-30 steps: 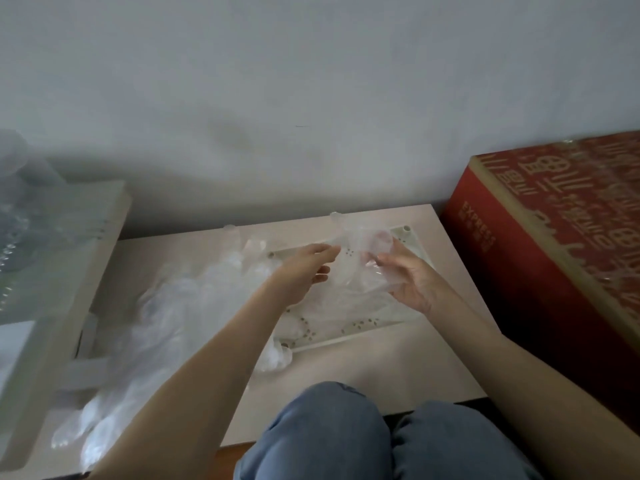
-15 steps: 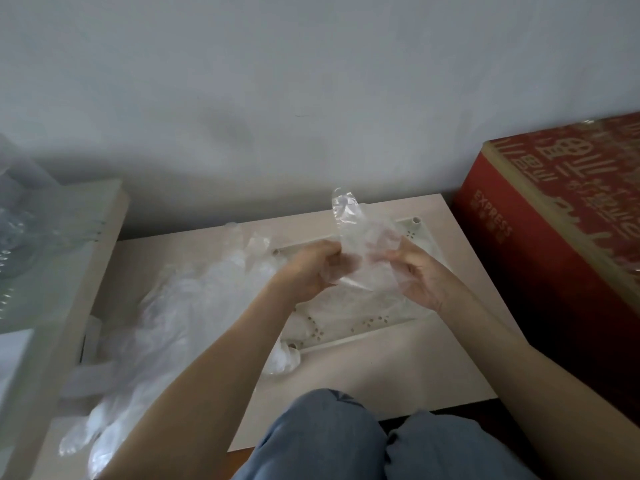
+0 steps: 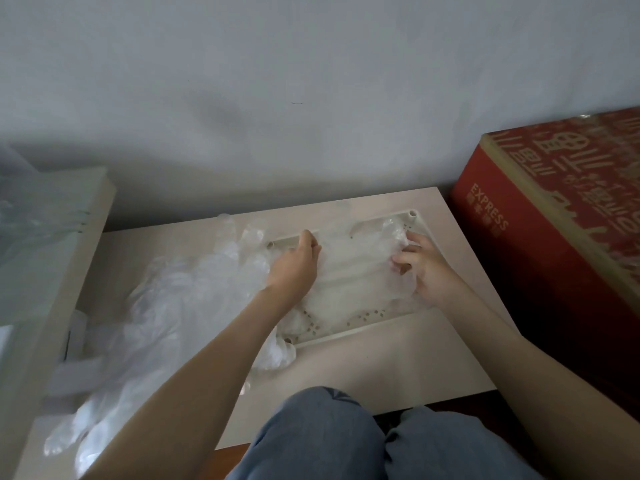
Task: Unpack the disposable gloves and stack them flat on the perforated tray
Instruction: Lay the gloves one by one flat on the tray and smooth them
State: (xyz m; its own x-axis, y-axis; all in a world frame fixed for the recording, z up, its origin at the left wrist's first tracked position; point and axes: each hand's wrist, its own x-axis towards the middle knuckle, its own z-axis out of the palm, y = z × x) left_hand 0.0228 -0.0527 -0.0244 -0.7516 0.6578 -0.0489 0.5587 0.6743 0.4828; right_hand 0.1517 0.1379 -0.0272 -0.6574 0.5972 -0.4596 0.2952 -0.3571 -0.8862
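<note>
Holding a thin clear glove (image 3: pixel 353 275) by both ends, the person has it low over the perforated tray (image 3: pixel 363 329), which sits at the back right of the counter (image 3: pixel 398 368). The left hand (image 3: pixel 298 261) is near the tray's far left corner, and its fingers are curled down on the left end of the glove. The right hand (image 3: pixel 422 268) is near the tray's far right corner, and its bent fingers grip the other end, which looks crumpled there. The glove's long side runs from left to right, from one hand to the other, along the long side of the tray. It lies between the hands, so both are just as near to it. It looks like the glove is almost down, so the next job is likely to press it flat and let go. The right end may need more smoothing, since it is bunched up. A big pile of gloves (image 3: pixel 166 306) waits on the left side of the counter, closer to the left hand. Some of it touches the tray's left edge. A red box (image 3: pixel 536 254) stands past the counter's right edge.
</note>
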